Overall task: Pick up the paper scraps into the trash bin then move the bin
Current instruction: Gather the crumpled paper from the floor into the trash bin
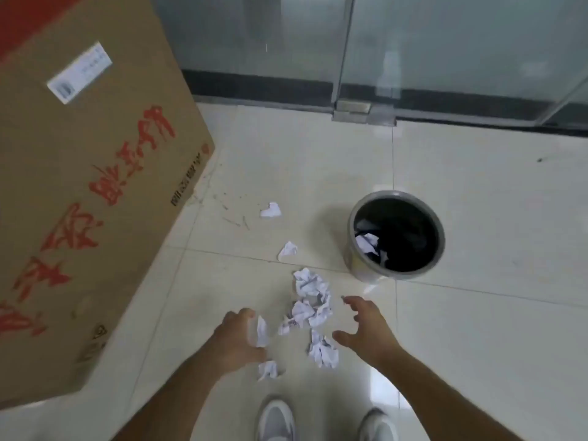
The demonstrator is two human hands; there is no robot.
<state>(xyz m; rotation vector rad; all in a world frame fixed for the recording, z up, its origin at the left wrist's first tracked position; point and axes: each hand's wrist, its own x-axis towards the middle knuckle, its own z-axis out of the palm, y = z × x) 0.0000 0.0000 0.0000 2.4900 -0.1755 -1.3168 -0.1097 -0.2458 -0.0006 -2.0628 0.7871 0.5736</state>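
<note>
Several crumpled white paper scraps lie on the tiled floor: a cluster (310, 300) in front of me, one piece (323, 350) nearer, one (267, 370) below my left hand, and two farther off (288, 249) (271, 210). A round grey trash bin (356, 218) with a black liner stands to the right and holds a scrap (367, 243). My left hand (237, 338) grips a white scrap (261, 331) between thumb and fingers. My right hand (366, 329) hovers with its fingers spread, just right of the cluster, holding nothing.
A large cardboard box (89, 186) with red print fills the left side. A glass wall and door (413, 52) with a metal floor fitting (353, 111) run along the back. My grey shoes (276, 421) are at the bottom edge. Bare tile lies right of the bin.
</note>
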